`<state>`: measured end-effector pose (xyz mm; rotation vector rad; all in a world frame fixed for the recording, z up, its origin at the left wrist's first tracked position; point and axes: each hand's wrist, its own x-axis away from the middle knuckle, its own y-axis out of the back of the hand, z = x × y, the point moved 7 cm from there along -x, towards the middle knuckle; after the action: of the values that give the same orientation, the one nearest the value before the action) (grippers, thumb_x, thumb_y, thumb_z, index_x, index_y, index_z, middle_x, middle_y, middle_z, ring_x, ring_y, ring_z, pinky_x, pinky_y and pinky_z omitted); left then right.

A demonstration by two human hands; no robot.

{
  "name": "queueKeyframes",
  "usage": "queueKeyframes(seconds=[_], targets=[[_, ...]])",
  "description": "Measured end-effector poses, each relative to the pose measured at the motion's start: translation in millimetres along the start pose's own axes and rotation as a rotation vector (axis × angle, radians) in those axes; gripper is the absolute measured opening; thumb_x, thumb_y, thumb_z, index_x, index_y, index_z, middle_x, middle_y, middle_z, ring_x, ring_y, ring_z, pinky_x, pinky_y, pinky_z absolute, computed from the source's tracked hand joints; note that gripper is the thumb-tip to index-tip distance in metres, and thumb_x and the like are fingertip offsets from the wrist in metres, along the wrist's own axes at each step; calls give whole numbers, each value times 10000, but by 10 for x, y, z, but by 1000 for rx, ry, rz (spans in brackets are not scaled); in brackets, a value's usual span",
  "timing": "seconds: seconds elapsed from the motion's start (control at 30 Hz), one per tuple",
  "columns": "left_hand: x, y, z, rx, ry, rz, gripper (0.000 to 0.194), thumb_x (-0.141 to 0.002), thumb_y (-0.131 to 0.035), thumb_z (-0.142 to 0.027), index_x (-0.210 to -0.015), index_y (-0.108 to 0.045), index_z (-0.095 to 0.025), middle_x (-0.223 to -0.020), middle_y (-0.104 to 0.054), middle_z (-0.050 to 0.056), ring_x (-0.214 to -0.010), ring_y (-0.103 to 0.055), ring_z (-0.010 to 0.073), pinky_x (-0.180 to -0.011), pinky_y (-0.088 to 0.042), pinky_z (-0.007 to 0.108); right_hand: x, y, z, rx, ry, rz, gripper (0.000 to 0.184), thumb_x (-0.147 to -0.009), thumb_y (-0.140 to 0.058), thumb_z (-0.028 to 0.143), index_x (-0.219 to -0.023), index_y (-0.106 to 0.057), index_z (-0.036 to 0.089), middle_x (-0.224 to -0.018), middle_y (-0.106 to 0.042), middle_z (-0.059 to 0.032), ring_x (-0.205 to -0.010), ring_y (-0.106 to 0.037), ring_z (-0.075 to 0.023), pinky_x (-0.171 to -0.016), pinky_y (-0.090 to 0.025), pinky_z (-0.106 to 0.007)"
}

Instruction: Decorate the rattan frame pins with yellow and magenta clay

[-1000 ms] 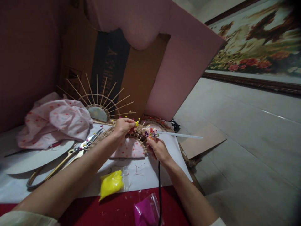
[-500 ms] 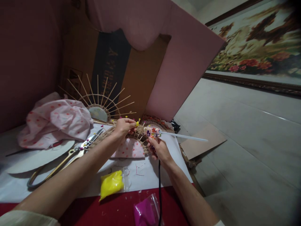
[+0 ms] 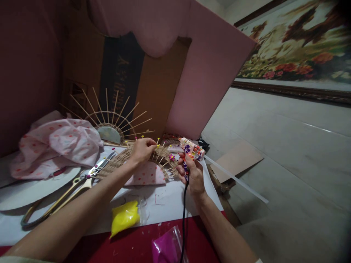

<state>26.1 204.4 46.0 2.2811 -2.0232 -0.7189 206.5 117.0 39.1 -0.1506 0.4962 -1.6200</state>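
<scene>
My right hand (image 3: 193, 173) is closed around the handle of a flower-patterned glue gun (image 3: 190, 148). A long translucent glue stick (image 3: 238, 179) juts from the gun's back, and a small red light glows by my thumb. My left hand (image 3: 144, 149) pinches a small yellow piece (image 3: 158, 146) above a woven twine half-ring (image 3: 120, 162); its exact shape is partly hidden by the fingers. Thin sticks with yellow and pink tips stand out of the half-ring. A pink star-shaped piece (image 3: 172, 157) sits on its right part. Dotted pink fabric (image 3: 149, 173) fills its middle.
Large scissors (image 3: 74, 188) and a pale board (image 3: 41, 188) lie left, near crumpled dotted cloth (image 3: 60, 146). A half-round stick frame (image 3: 109, 133) leans on the box behind. Yellow (image 3: 124, 217) and magenta (image 3: 166, 246) packets lie in front. The gun's black cord (image 3: 184, 212) hangs down.
The glue gun has moved right and tilted, its nozzle rising away from the half-ring. The pink star-shaped piece now shows. My left hand stays at the half-ring with the yellow piece.
</scene>
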Motion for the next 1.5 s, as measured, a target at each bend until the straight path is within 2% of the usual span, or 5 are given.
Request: queueKeyframes(seconds=[0.17, 0.53, 0.87, 1.27, 1.5], targets=[[38, -47, -162, -283, -218, -16, 57, -645, -690, -166, -631, -725, -208, -787, -661, 66, -927, -500, 274, -876, -380, 439, -1, 152, -57, 27, -9, -90, 318, -714, -671, 432, -850, -615, 149, -600, -518, 49, -378, -374, -31, -263, -254, -126], [53, -132, -247, -542, -392, -59, 96, -705, -647, -180, -657, -725, -208, -1012, -592, 83, -1119, -368, 304, -963, -338, 473, -16, 239, -72, 67, -3, -150, 305, -727, -653, 444, -748, -579, 149, -498, -469, 71, -320, -337, -25, -261, -231, -140], [26, -236, -217, -542, -389, -18, 75, -685, -667, -255, -651, -733, -246, -979, -612, 61, -1073, -412, 306, -969, -325, 486, -11, 256, -29, 79, 15, -178, 281, -734, -637, 430, -766, -584, 156, -500, -460, 68, -326, -335, -30, -262, -238, -145], [16, -228, -178, -561, -356, -30, 91, -687, -665, -258, -648, -728, -205, -979, -600, 88, -1064, -406, 318, -949, -334, 468, -10, 274, -35, 99, 26, -198, 281, -745, -627, 432, -790, -586, 157, -505, -471, 67, -327, -346, -31, -262, -235, -146], [9, -233, -178, -586, -377, -65, 56, -705, -652, -241, -690, -688, -201, -973, -607, 80, -1033, -456, 286, -944, -334, 454, -7, 261, -28, 94, 31, -189, 256, -750, -627, 412, -803, -587, 165, -509, -460, 73, -331, -333, -31, -263, -249, -144]])
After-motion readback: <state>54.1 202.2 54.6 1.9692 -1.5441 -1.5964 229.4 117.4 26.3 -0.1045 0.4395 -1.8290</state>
